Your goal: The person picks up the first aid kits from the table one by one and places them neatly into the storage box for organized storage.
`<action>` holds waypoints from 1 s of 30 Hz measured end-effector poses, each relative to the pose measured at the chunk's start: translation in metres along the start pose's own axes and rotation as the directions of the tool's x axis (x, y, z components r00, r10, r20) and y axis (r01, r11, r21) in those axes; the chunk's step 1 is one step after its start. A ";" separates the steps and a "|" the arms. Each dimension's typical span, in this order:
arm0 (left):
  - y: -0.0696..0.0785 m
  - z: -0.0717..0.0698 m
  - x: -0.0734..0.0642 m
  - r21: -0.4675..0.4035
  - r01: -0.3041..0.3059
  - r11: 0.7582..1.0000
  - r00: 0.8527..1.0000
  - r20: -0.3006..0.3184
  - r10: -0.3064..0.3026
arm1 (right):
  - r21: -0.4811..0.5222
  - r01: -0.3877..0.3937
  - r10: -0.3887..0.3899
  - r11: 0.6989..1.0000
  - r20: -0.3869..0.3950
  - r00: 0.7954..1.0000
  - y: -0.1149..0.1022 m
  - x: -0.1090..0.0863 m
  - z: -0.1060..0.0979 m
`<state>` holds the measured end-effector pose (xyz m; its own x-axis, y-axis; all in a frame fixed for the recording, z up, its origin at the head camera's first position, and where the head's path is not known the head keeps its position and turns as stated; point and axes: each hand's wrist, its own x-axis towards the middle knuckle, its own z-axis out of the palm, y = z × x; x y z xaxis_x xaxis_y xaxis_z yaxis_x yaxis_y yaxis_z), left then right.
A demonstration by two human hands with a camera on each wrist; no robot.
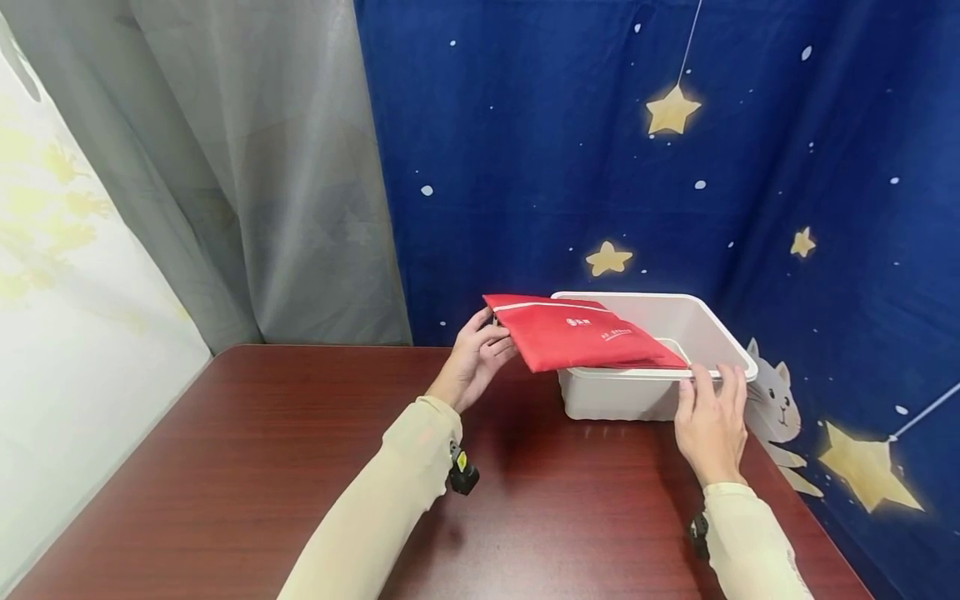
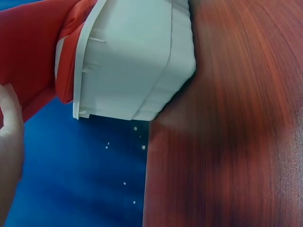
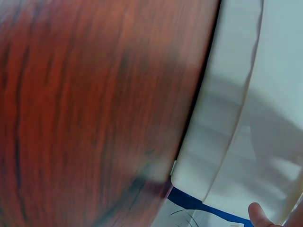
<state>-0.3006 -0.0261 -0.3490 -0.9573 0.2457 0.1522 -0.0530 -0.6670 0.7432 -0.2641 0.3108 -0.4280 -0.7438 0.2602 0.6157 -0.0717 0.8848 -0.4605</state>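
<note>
A flat red fabric bag with a white stripe and small white lettering lies slanted over the left end of a white plastic bin. Its right part dips into the bin, while its left edge sticks out past the rim. My left hand holds that raised left edge; the left wrist view shows a finger of it against the red fabric. At the bin's near right corner, my right hand grips the rim, fingertips over the top. In the right wrist view the thumb lies by the bin's outer wall.
The bin stands near the back right of a dark red-brown wooden table. Behind it hangs a blue curtain with stars, beside a grey curtain. A thin white cord shows inside the bin.
</note>
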 end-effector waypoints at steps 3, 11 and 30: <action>0.000 0.002 0.001 0.010 0.004 1.000 1.000 -0.022 -0.003 | -0.001 0.002 -0.002 1.000 -0.001 1.000 0.000 0.000 0.000; -0.003 0.005 0.004 0.038 0.010 0.999 0.999 -0.047 -0.008 | -0.006 0.001 -0.001 1.000 0.006 1.000 -0.001 0.000 0.000; -0.012 0.025 0.018 0.202 0.047 0.978 0.987 -0.157 -0.015 | -0.010 -0.003 0.003 1.000 0.009 1.000 -0.001 -0.001 -0.001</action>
<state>-0.3101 0.0040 -0.3389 -0.9891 0.1424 0.0367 -0.0398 -0.4992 0.8656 -0.2627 0.3099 -0.4268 -0.7498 0.2596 0.6087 -0.0630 0.8877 -0.4562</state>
